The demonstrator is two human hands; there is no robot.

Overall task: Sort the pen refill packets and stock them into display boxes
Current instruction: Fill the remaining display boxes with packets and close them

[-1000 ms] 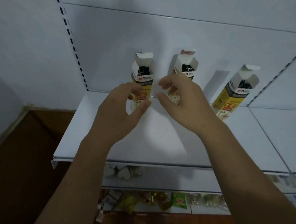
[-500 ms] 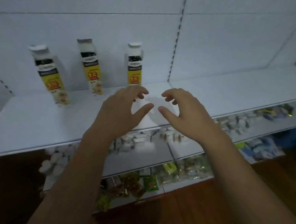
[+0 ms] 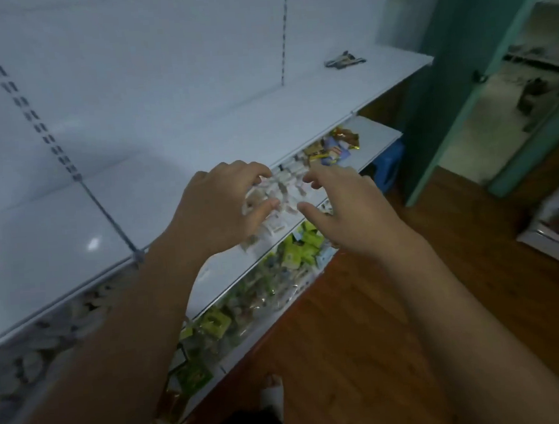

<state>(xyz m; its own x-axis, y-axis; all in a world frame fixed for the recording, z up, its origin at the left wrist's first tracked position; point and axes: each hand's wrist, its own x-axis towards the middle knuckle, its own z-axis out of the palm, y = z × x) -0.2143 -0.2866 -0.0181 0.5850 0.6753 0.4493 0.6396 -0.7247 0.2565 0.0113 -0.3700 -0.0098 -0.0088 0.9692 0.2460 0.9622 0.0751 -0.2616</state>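
Grip: Your left hand (image 3: 218, 203) and right hand (image 3: 347, 207) hung at mid-frame, fingers curved toward each other and thumbs parted from the forefingers. The gap between them was blurred, so I cannot tell whether you pinched a clear packet there.
Refill packets: The only candidate was a small dark bundle (image 3: 343, 60) at the upper right of the frame. It lay on the far end of the top shelf (image 3: 169, 173), well apart from both hands, and was too small to be sure of.
Display boxes: None were in view.
Handling: I judge such packets to be light, slim and slippery in their film. They would be stiff along the refills yet ready to bow, so you should take them at mid-length across the flat faces, not by the tips.
Shelf: It was white painted metal, smooth and glossy, with a thin front lip. A slotted upright (image 3: 29, 113) ran down the back panel at upper left.
Below: Small white wrapped goods (image 3: 286, 183) sat on the next shelf, with green and yellow sachets (image 3: 294, 257) under that. Both were blurred.
Floor: Brown wood planks (image 3: 393, 303) showed at lower right.
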